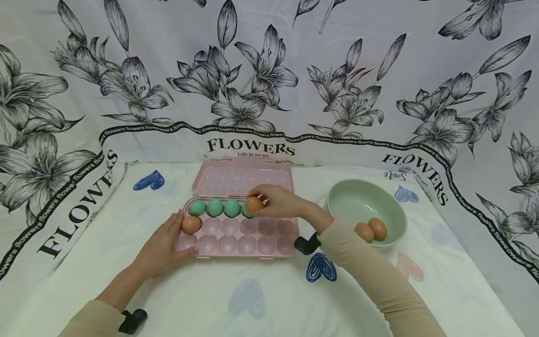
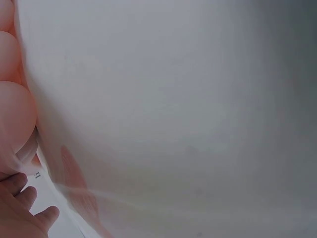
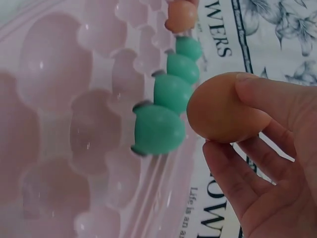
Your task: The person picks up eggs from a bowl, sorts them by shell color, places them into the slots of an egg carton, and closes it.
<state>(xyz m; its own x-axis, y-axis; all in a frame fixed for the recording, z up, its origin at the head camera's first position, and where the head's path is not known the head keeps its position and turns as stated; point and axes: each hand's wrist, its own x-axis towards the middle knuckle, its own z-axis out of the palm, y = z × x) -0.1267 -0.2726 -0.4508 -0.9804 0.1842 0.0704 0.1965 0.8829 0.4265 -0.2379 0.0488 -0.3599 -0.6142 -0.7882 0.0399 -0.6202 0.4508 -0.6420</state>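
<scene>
A pink plastic egg carton lies with its lid tipped back. Several green eggs sit in the back row from the left end. One brown egg is in the middle row's leftmost cup. My right hand pinches another brown egg between thumb and fingers, held above the carton beside the rightmost green egg, which it partly hides in the head view. My left hand rests against the carton's left side, fingers extended, thumb at the front edge; its fingertips show in the left wrist view.
A pale green bowl stands right of the carton, with two brown eggs visible in it; my right sleeve covers part of its near side. White cloth with printed hearts covers the table. A flower-printed cloth hangs behind.
</scene>
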